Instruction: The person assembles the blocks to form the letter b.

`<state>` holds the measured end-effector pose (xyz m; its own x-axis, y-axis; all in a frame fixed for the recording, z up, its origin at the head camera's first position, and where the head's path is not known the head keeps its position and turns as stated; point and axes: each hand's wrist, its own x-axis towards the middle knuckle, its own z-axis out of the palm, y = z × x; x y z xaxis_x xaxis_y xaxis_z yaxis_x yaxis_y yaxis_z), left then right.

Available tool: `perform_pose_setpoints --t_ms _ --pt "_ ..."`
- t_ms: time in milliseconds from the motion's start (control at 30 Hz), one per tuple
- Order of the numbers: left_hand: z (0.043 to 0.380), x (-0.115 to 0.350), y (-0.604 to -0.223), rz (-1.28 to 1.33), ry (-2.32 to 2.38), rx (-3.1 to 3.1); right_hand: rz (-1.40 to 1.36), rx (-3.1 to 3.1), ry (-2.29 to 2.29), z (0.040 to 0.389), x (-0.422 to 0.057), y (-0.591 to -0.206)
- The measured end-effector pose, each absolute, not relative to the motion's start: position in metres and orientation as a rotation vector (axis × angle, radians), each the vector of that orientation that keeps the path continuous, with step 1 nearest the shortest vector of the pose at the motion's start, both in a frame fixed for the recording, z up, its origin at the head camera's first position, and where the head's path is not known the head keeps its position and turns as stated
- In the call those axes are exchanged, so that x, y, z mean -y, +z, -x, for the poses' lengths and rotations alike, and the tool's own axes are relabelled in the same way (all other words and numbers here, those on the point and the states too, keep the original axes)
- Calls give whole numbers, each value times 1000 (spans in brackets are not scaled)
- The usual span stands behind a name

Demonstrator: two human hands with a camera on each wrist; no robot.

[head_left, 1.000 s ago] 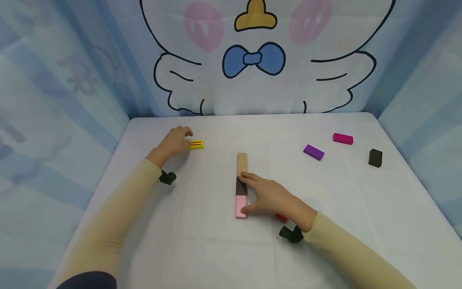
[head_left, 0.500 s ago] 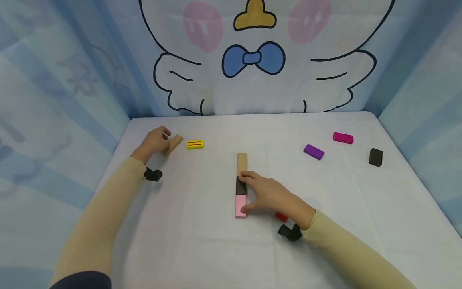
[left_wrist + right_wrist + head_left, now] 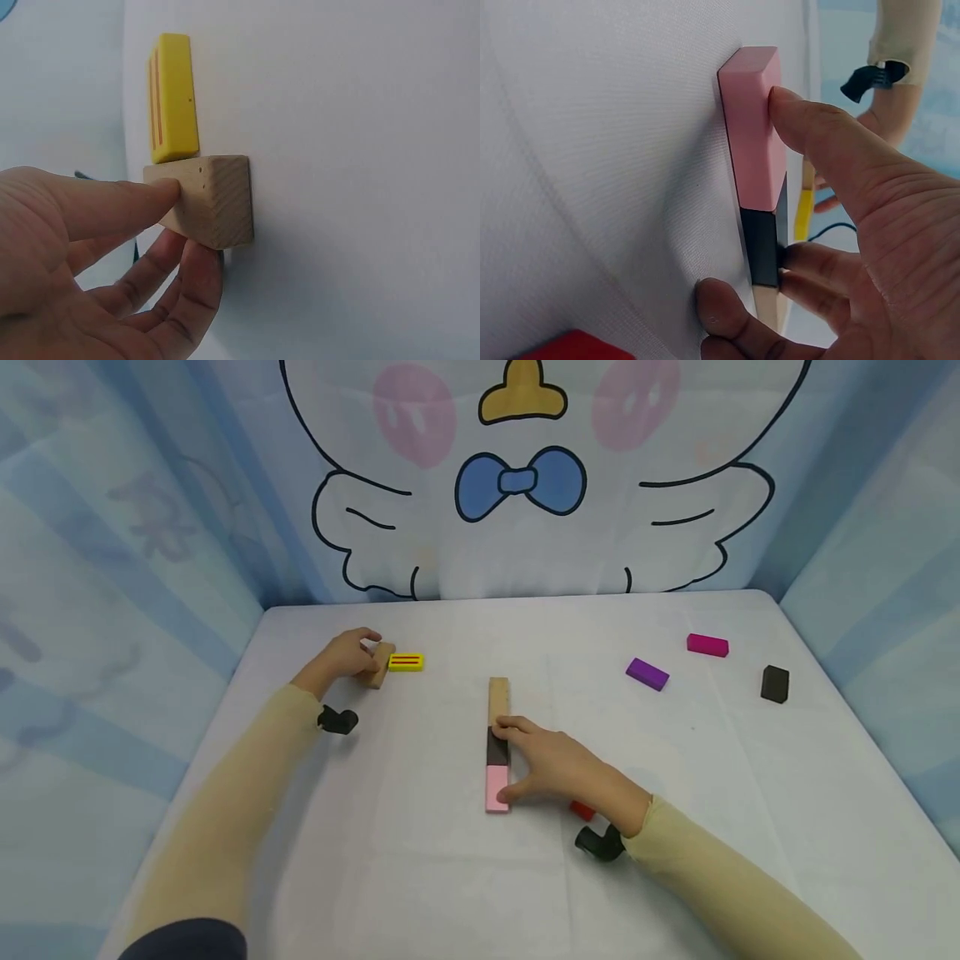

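Observation:
My left hand (image 3: pixel 345 654) pinches a plain wooden block (image 3: pixel 199 199) between thumb and fingers, close over the cloth at the back left. One side of this block meets the end of a yellow block (image 3: pixel 175 97) with red stripes. At the middle, a pink block (image 3: pixel 497 792), a dark block (image 3: pixel 497 750) and a wooden block (image 3: pixel 498 697) form a straight row end to end. Across that row rests my right hand (image 3: pixel 558 768). Its thumb touches the pink block, with fingertips farther along at the dark block. Below its palm lies a red block (image 3: pixel 582 811), partly hidden.
Purple (image 3: pixel 647 674), magenta (image 3: pixel 708 645) and black (image 3: pixel 775 684) blocks lie at the back right of the white-covered table (image 3: pixel 420 885). Printed curtains (image 3: pixel 112 610) enclose the sides and back. A dark wrist camera (image 3: pixel 600 843) juts below my right wrist.
My left hand first swung left, revealing the wooden block in its grip, then came back right and brought that block against the yellow one. My right hand stays at the row.

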<state>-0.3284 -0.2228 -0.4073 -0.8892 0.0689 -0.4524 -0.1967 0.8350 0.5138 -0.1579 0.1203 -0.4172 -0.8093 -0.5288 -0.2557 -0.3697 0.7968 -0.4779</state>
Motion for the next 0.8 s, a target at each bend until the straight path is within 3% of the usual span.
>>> perform_pose_setpoints --t_ms 800 --pt "342 134 -413 122 837 -2543 643 -2600 -565 160 -118 -417"
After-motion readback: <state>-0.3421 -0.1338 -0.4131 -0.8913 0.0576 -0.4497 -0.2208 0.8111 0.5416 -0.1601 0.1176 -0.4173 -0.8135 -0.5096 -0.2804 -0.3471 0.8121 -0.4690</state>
